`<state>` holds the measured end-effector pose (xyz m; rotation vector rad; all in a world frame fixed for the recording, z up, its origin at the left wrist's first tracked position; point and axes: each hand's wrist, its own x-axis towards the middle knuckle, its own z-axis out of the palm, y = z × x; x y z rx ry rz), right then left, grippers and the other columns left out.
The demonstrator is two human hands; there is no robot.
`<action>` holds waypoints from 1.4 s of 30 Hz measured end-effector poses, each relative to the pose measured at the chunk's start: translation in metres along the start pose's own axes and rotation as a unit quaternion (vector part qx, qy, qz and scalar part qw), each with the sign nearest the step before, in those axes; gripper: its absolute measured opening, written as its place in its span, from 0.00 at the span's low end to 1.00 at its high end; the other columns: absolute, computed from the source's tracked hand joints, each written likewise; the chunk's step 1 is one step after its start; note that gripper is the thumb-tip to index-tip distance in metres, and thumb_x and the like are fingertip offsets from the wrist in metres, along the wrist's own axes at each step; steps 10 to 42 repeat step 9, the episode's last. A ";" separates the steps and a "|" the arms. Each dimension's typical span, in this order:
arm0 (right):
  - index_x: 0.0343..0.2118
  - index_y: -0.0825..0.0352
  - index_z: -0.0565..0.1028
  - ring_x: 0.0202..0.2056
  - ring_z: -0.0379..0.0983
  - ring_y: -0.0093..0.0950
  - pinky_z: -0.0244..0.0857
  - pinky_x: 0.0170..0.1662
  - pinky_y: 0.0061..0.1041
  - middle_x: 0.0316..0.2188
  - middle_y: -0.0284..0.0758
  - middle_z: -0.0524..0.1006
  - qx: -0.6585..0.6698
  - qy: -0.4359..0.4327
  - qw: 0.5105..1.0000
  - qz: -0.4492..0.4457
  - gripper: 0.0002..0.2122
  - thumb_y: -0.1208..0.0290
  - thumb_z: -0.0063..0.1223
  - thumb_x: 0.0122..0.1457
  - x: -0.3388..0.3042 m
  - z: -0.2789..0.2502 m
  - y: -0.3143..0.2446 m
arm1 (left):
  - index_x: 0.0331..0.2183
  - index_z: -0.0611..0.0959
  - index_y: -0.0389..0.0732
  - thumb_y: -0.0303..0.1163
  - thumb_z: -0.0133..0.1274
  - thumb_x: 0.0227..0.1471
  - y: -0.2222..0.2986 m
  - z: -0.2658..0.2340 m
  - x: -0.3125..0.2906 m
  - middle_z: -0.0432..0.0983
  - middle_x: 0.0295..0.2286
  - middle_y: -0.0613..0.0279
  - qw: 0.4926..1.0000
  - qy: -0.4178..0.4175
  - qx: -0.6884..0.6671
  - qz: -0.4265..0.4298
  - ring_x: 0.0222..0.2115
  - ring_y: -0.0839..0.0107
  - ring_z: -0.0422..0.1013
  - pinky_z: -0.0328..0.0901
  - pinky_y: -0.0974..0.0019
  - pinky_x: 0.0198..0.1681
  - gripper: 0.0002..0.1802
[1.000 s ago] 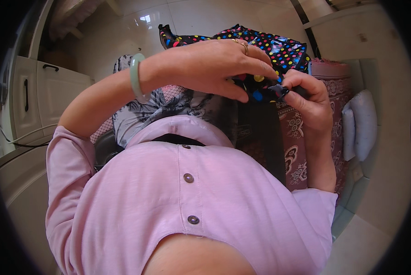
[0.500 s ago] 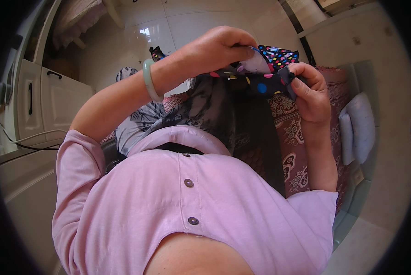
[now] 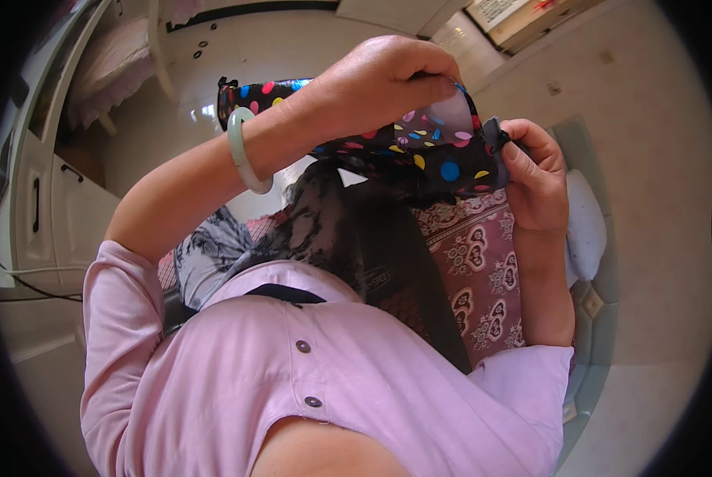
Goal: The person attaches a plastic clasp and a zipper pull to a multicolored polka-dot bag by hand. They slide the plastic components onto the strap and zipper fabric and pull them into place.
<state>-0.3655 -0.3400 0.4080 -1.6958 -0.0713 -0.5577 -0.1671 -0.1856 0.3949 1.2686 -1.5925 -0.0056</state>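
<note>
A shiny black piece of fabric point(image 3: 450, 171) with bright multicoloured dots stretches between my hands above my lap. Its far-left end shows beyond my left wrist, with a narrow dark edge. My left hand point(image 3: 404, 75) reaches across from the left, wearing a pale green bangle point(image 3: 245, 151), and its thumb and fingers close on the fabric's upper edge. A greyish inner side with fainter dots shows below the thumb. At the fabric's right end, my right hand point(image 3: 535, 163) pinches a gathered dark edge point(image 3: 493, 135) between thumb and fingers. My left forearm hides part of the fabric.
Below the fabric are grey patterned trousers point(image 3: 316, 211) and a dark red patterned cloth point(image 3: 483, 270) over the seat. A white cushion point(image 3: 586, 226) sits at right. White cabinets point(image 3: 46, 207) stand at left, near a cloth-draped stool point(image 3: 118, 63). Small dark rings point(image 3: 199, 49) lie on the floor.
The view has shifted. The fabric now extends farther left past my left wrist, and more of its greyish inner side shows. Both hands still grip it.
</note>
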 end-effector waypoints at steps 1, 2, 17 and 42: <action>0.37 0.73 0.74 0.35 0.73 0.19 0.65 0.42 0.17 0.33 0.33 0.78 -0.006 0.005 1.000 -0.009 0.08 0.76 0.55 0.56 -0.002 0.001 -0.012 | 0.36 0.79 0.33 0.30 0.52 0.57 0.009 -0.002 0.007 0.73 0.25 0.69 1.000 0.004 -0.023 -0.003 0.27 0.84 0.66 0.63 0.77 0.31 0.10; 0.37 0.73 0.74 0.35 0.73 0.19 0.65 0.41 0.17 0.33 0.33 0.78 -0.013 0.013 1.000 -0.019 0.08 0.76 0.55 0.56 -0.006 0.001 -0.026 | 0.36 0.79 0.33 0.31 0.52 0.57 0.020 -0.001 0.016 0.73 0.25 0.70 0.999 0.006 -0.047 -0.003 0.27 0.85 0.66 0.63 0.78 0.31 0.10; 0.38 0.73 0.74 0.36 0.74 0.21 0.67 0.43 0.18 0.34 0.35 0.78 -0.080 0.018 0.995 -0.059 0.08 0.76 0.55 0.57 -0.026 0.013 -0.115 | 0.37 0.80 0.34 0.34 0.55 0.55 0.085 -0.018 0.057 0.72 0.26 0.71 0.992 0.015 -0.080 0.096 0.29 0.85 0.66 0.63 0.78 0.33 0.12; 0.38 0.73 0.74 0.36 0.74 0.21 0.67 0.43 0.18 0.34 0.35 0.78 -0.080 0.018 0.995 -0.059 0.08 0.76 0.55 0.57 -0.026 0.013 -0.115 | 0.37 0.80 0.34 0.34 0.55 0.55 0.085 -0.018 0.057 0.72 0.26 0.71 0.992 0.015 -0.080 0.096 0.29 0.85 0.66 0.63 0.78 0.33 0.12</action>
